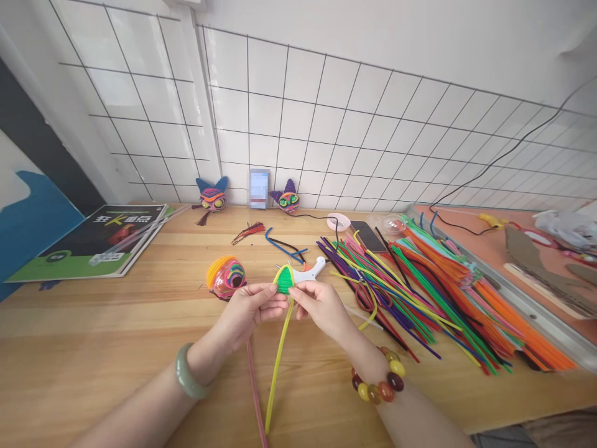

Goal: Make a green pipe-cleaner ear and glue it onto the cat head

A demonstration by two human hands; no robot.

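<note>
left hand (254,305): is pinching the green piece (285,280), thumb against fingers, probably steadying it
right hand (321,306): is pinching its lower edge by the yellow stem (280,367), likely guiding that
green piece: is sitting between both hands
pipe cleaners (443,302): are lying rightward, presumably within easy reach

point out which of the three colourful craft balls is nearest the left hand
The orange-topped ball, just beyond the left hand; the blue-eared one and purple-eared one sit farther back by the tiled wall.
</note>
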